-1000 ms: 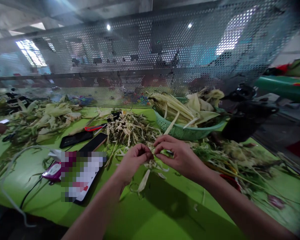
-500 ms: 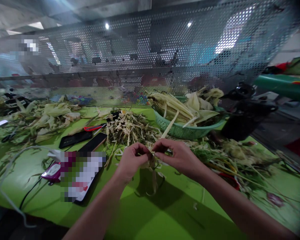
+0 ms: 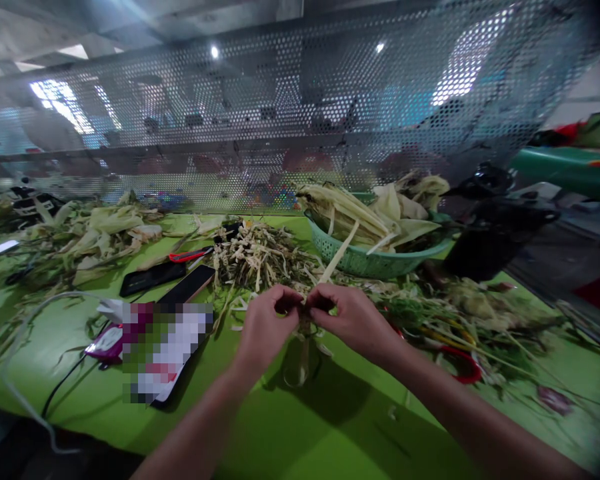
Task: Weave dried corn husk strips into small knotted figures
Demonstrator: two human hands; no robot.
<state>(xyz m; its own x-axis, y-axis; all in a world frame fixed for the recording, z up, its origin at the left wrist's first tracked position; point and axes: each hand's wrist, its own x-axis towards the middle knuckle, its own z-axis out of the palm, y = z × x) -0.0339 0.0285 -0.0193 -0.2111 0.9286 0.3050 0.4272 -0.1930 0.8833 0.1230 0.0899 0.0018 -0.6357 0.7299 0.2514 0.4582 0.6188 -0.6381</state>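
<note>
Above the green table (image 3: 325,440), my left hand (image 3: 269,327) and my right hand (image 3: 353,319) almost touch at the fingertips. Both pinch a thin, pale strip of dried husk (image 3: 303,370), whose lower end hangs in a curl. What lies right between the fingertips is too small to make out. Behind my hands rests a heap of short, twisted husk pieces (image 3: 260,257). Farther back, a green plastic basket (image 3: 380,265) holds corn husks (image 3: 350,210); one long sliver slants from it down toward my right hand. Red-handled scissors (image 3: 465,365) lie right of that hand.
To the left are a black phone (image 3: 153,279), another phone (image 3: 190,283), a red cutter (image 3: 187,255), a purple device (image 3: 107,343) and a white cable (image 3: 15,353). Loose husks (image 3: 105,230) cover the far left. A perforated metal screen (image 3: 260,113) rises behind. A black object (image 3: 485,240) stands at right.
My fingertips have drawn closer together, with the right hand moving slightly left and down. The hanging husk strip has changed its curl. The red scissor handles show more fully.
</note>
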